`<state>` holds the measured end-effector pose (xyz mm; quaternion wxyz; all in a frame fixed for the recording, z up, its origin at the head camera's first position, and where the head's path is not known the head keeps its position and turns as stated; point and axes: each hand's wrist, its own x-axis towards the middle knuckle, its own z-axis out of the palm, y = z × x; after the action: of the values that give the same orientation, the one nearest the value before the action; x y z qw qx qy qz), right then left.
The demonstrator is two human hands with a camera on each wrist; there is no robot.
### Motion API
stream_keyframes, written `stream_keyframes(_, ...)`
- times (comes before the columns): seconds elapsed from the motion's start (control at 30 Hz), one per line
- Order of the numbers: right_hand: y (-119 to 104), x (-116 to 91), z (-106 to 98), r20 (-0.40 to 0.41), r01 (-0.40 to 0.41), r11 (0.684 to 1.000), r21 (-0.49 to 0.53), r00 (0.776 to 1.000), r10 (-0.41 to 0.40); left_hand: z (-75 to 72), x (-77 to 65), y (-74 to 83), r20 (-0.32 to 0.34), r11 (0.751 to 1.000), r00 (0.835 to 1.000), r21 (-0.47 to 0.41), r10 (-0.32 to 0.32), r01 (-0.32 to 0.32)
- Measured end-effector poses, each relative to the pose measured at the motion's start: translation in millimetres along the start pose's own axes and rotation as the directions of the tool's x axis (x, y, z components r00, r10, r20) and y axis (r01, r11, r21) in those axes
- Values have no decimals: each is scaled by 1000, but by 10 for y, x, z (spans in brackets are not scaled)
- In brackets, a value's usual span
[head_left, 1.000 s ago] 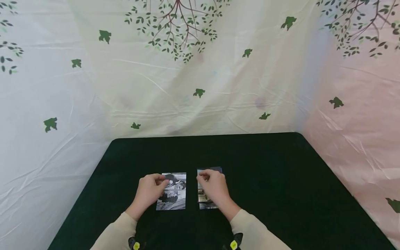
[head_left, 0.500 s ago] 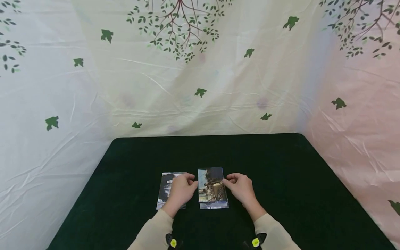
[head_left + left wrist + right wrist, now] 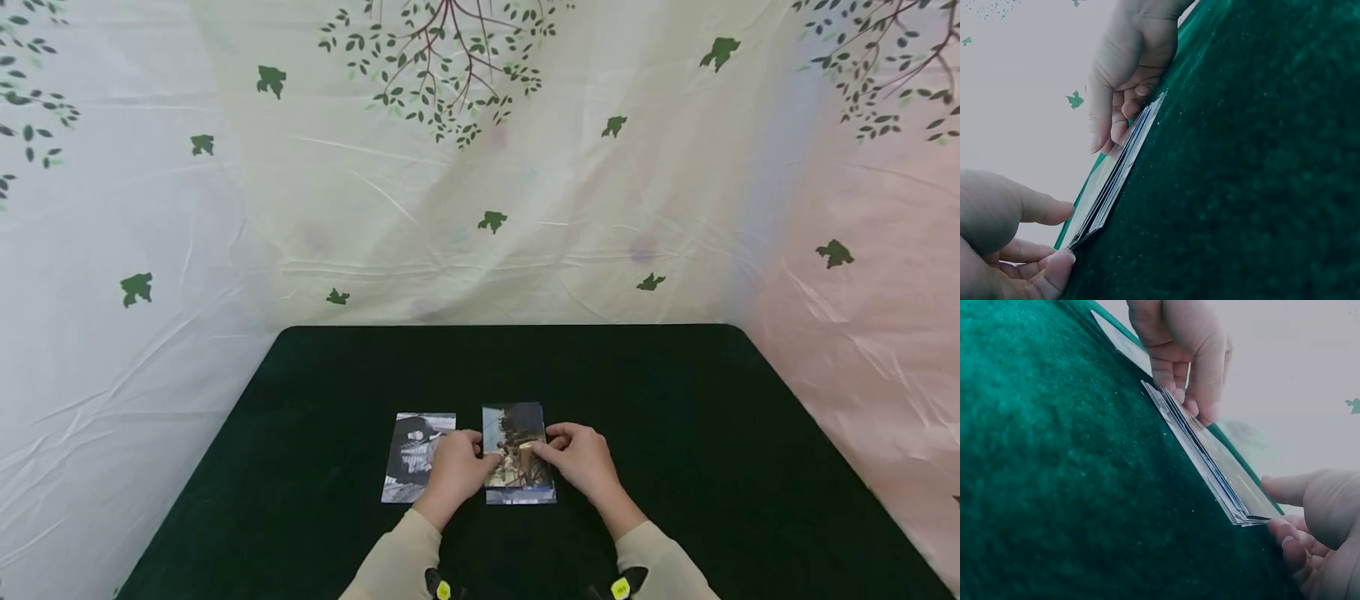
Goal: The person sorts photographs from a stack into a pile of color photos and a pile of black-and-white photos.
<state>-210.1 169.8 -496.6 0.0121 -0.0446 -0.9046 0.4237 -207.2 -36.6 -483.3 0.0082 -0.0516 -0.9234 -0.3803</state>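
Note:
A thick stack of photo cards (image 3: 513, 467) lies on the dark green tabletop, a colour picture on top and its lower layers offset toward me. My left hand (image 3: 453, 471) pinches its left edge, thumb over the top card and fingertips against the side. On the opposite edge, my right hand (image 3: 583, 460) holds the stack the same way. Layered card edges show between both hands in the left wrist view, where the left hand (image 3: 1010, 231) is nearest. To the left lies a black-and-white photo card (image 3: 408, 450), partly covered by my left hand.
The green cloth-covered table (image 3: 360, 367) has rounded far corners. Behind it hangs a pale curtain (image 3: 420, 225) printed with branches and green birds, which continues along both sides. Dark wrist devices with yellow markers (image 3: 620, 588) sit at the sleeves.
My left hand moved right, from the black-and-white card to the colour stack's left edge. My right hand moved off the stack's top to its right edge. The black-and-white card stays on the table.

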Motion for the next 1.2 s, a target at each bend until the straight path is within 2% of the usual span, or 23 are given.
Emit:
stream_keyframes(0.27,-1,-22,5,16,17,999,-35,1000,-16,-7,-4,10,34,1000,999,-14,2,-1)
stream_keyframes(0.4,-3,-16,-2,13,28,999,-46,1000,-27,-2,0,13,24,1000,1000,-7,18,-18)
stream_keyframes(1.2,17,-1,-5,13,12,1000,-26,1000,-11,7,11,16,49,999,999,-54,11,-8)
